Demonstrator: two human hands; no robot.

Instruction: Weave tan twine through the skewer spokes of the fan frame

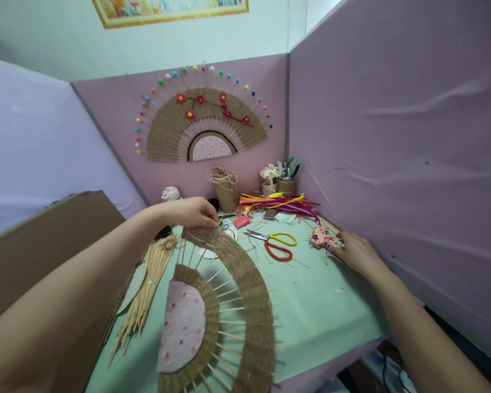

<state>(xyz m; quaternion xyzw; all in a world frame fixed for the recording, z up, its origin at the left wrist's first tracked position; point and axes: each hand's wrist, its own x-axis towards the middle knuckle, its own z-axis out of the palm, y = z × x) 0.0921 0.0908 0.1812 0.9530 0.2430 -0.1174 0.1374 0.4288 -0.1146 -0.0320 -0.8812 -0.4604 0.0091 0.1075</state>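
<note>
A half-round fan of woven jute and wooden skewers (245, 305) lies on the green table (323, 305), with a pink dotted half-disc (183, 327) at its centre. My left hand (194, 212) rests at the fan's far end, fingers curled down onto the weave's edge. My right hand (354, 251) lies at the table's right side, fingers closed on a small floral patterned piece (322, 237). Between the hands lie scissors with one yellow and one red handle (276, 244).
A bundle of wooden skewers (147, 289) lies left of the fan beside a cardboard sheet (41, 262). At the back stand a twine holder (225, 188), a tool cup (287, 180) and coloured pipe cleaners (280, 203). A finished fan (204, 123) hangs on the pink partition.
</note>
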